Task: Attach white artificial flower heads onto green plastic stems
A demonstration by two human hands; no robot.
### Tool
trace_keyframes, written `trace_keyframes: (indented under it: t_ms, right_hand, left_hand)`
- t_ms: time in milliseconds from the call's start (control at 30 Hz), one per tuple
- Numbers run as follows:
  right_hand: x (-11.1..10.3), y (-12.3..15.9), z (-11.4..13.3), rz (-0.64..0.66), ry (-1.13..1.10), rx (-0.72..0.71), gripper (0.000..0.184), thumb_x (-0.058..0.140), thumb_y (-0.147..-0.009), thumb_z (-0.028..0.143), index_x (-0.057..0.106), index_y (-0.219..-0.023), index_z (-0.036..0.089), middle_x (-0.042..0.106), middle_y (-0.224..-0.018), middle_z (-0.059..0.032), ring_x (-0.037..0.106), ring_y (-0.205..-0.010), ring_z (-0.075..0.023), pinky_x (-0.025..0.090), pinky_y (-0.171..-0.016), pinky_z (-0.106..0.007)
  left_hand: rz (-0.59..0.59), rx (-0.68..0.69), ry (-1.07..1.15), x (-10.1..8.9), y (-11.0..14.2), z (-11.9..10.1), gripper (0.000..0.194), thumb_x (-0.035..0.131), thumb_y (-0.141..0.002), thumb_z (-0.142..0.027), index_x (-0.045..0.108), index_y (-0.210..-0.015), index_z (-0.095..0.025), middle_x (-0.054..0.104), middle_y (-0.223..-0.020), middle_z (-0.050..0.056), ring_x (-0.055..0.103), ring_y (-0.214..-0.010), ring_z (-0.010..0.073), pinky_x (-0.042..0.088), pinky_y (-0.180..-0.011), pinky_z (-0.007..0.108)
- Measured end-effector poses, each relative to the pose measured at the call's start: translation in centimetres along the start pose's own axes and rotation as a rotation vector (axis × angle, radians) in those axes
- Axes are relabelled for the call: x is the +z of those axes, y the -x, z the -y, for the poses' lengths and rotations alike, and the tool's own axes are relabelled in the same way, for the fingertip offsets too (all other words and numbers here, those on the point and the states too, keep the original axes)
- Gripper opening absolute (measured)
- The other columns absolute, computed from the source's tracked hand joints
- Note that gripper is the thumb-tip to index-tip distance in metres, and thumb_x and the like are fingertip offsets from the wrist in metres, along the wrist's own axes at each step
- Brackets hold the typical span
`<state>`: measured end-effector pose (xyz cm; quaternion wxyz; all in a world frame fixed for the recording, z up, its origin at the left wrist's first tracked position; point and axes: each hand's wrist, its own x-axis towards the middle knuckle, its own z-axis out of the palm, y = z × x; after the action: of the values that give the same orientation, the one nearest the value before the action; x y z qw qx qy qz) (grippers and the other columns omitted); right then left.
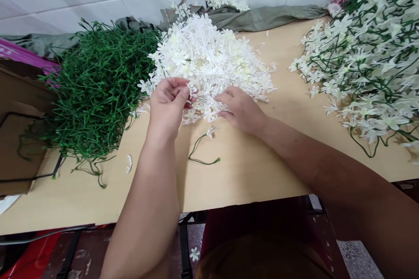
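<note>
My left hand (pixel 173 98) is closed in a pinch, holding a small white artificial flower (pixel 192 89) between thumb and fingers in front of the heap. My right hand (pixel 242 109) reaches to the near edge of a large heap of white artificial flower pieces (pixel 209 56). Its thumb and forefinger are apart, with thin white pieces touching the fingertips. On the table below the hands lies one green artificial stem (pixel 204 162) with a white flower head (pixel 210 132) at one end.
Green artificial stems (pixel 101 87) are piled at the left, beside a cardboard box (pixel 19 126). Assembled white flowers on green stems (pixel 373 65) form a heap at the right. Grey cloth (pixel 271 16) runs along the tiled wall. The table's near edge (pixel 245 202) is below my forearms.
</note>
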<state>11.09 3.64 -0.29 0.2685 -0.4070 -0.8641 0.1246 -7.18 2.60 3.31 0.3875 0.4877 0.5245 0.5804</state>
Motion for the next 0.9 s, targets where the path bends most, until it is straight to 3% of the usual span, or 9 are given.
trace_keyframes:
  t_ms: [133, 333, 433, 533, 700, 900]
  right_hand:
    - [0.4, -0.2, -0.3, -0.080, -0.102, 0.007, 0.024, 0.063, -0.084, 0.015, 0.063, -0.108, 0.011, 0.057, -0.101, -0.0121, 0.053, -0.096, -0.0231, 0.044, -0.090, -0.038]
    - [0.8, -0.6, -0.6, -0.208, -0.543, 0.132, 0.034, 0.069, -0.078, 0.021, 0.056, -0.108, 0.012, 0.056, -0.098, -0.0055, 0.052, -0.070, -0.0108, 0.048, -0.074, -0.030]
    - [0.6, -0.7, -0.2, -0.165, -0.666, 0.121, 0.019, 0.063, -0.079, 0.019, 0.057, -0.096, 0.014, 0.057, -0.086, -0.0014, 0.052, -0.066, -0.0097, 0.047, -0.068, -0.027]
    - [0.2, -0.8, 0.0, -0.174, -0.650, 0.136, 0.005, 0.057, -0.080, 0.014, 0.053, -0.082, 0.017, 0.054, -0.073, 0.0020, 0.050, -0.065, -0.0099, 0.044, -0.065, -0.026]
    - [-0.1, -0.8, -0.1, -0.230, -0.577, 0.177, 0.012, 0.058, -0.082, 0.015, 0.048, -0.075, 0.019, 0.052, -0.069, 0.0027, 0.047, -0.062, -0.0096, 0.041, -0.063, -0.026]
    - [-0.4, -0.4, 0.4, -0.127, -0.401, 0.163, 0.011, 0.064, -0.081, 0.016, 0.053, -0.080, 0.016, 0.057, -0.079, -0.0001, 0.051, -0.070, -0.0110, 0.041, -0.070, -0.026]
  left_hand:
    - [0.124, -0.139, 0.121, 1.3, 0.8, 0.4, 0.021, 0.078, -0.068, -0.017, 0.063, -0.082, -0.020, 0.062, -0.065, -0.002, 0.058, -0.055, 0.0080, 0.044, -0.048, 0.018]
    - [0.198, -0.261, 0.248, 2.3, 1.3, 0.6, 0.016, 0.077, -0.063, -0.010, 0.065, -0.073, -0.016, 0.064, -0.065, -0.001, 0.059, -0.056, 0.0085, 0.047, -0.051, 0.018]
    - [0.205, -0.295, 0.278, 2.3, 1.3, 0.8, 0.017, 0.077, -0.062, -0.008, 0.066, -0.072, -0.015, 0.066, -0.066, 0.000, 0.059, -0.057, 0.0079, 0.047, -0.053, 0.018]
    - [0.228, -0.295, 0.271, 2.4, 1.4, 0.9, 0.017, 0.080, -0.063, -0.013, 0.067, -0.074, -0.014, 0.067, -0.068, 0.002, 0.062, -0.061, 0.0097, 0.049, -0.057, 0.020]
    - [0.260, -0.191, 0.173, 3.0, 1.8, 0.9, 0.028, 0.086, -0.059, -0.017, 0.067, -0.079, -0.016, 0.069, -0.074, 0.001, 0.065, -0.069, 0.0114, 0.052, -0.065, 0.022]
    - [0.067, -0.073, -0.089, 3.0, 1.0, 0.7, 0.016, 0.072, -0.074, -0.008, 0.058, -0.071, -0.017, 0.058, -0.058, -0.004, 0.056, -0.052, 0.0088, 0.045, -0.054, 0.022]
